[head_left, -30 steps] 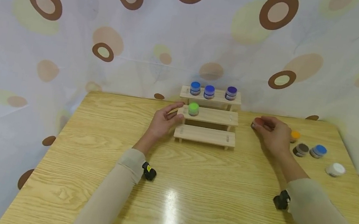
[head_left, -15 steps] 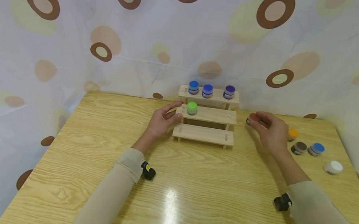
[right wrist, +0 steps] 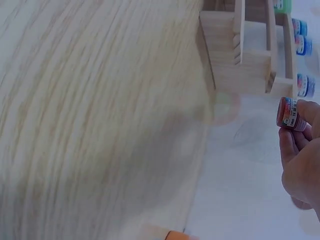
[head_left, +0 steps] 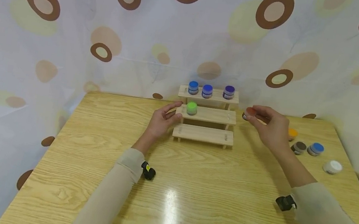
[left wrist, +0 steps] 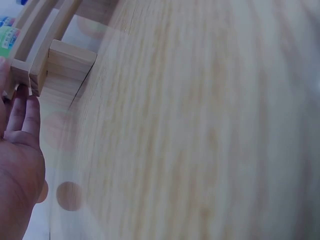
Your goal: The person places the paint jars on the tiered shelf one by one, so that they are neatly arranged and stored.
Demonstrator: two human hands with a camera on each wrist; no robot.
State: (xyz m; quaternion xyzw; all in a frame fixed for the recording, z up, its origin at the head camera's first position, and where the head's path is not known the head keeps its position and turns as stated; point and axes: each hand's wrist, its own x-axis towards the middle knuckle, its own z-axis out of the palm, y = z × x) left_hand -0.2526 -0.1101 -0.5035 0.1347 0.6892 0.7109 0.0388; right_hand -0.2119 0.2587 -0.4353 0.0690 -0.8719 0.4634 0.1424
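Observation:
My right hand (head_left: 272, 128) pinches a small paint jar with a red-brown lid (head_left: 251, 111) between thumb and fingers, to the right of a three-tier wooden display stand (head_left: 212, 115). In the right wrist view the paint jar (right wrist: 290, 114) lies tilted, its label showing. At the stand's left end, my left hand (head_left: 161, 121) grips the middle tier, thumb at the front edge and fingers toward the back. The left wrist view shows its fingertips (left wrist: 31, 102) up against the wood. A light-green jar (head_left: 192, 108) stands on the middle tier, near that hand.
Two blue jars (head_left: 207, 91) and a purple-lidded jar (head_left: 229, 92) stand on the top tier. On the table right of my right hand are orange (head_left: 292, 134), dark brown (head_left: 298, 147), blue (head_left: 316, 148) and white (head_left: 333, 167) jars. A patterned cloth (head_left: 176, 42) hangs behind.
My right hand has lifted the red-brown-lidded paint jar and carried it left toward the stand. The left hand keeps its place on the stand.

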